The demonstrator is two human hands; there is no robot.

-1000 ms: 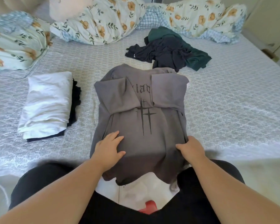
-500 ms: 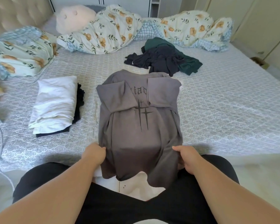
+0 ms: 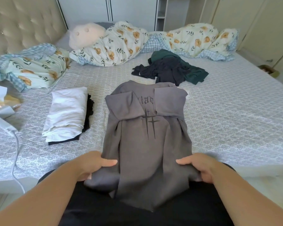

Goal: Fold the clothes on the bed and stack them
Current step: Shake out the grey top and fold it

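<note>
A: Hands first. State?

B: Left hand (image 3: pixel 90 165) grips the near left edge of the grey shirt (image 3: pixel 147 144), thumb on top of the cloth, fingers curled under it. Right hand (image 3: pixel 201 167) grips the near right edge the same way, thumb on top. The two hands are apart, one on each side of the garment.

A: Shirt condition?

B: Grey, matte fabric. Both sleeves are folded inward over the upper part, so the body reads as a long narrow panel. A dark print shows between the sleeves: gothic letters, partly covered, and thin cross shapes below them. Vertical creases run down from where the sleeves cross. The lower hem is uneven and hangs off the bed edge over the person's dark clothing.

A: Location?

B: The upper part lies flat on the bed (image 3: pixel 235 119), near its front edge, in the middle of the view. The bottom part is off the mattress, between the hands.

A: Surroundings, moving outward?

B: To the left of the shirt, near but apart, a folded stack (image 3: pixel 67 115): white item on top, black below it. Beyond the shirt, just past its collar end, an unfolded pile of dark clothes (image 3: pixel 170 69), navy and green mixed. Along the far side, a floral duvet (image 3: pixel 121 44) bunched up, and a pale plush pillow (image 3: pixel 85 35). Floral pillow (image 3: pixel 33 69) at the far left by the tufted headboard (image 3: pixel 23 25).
</note>
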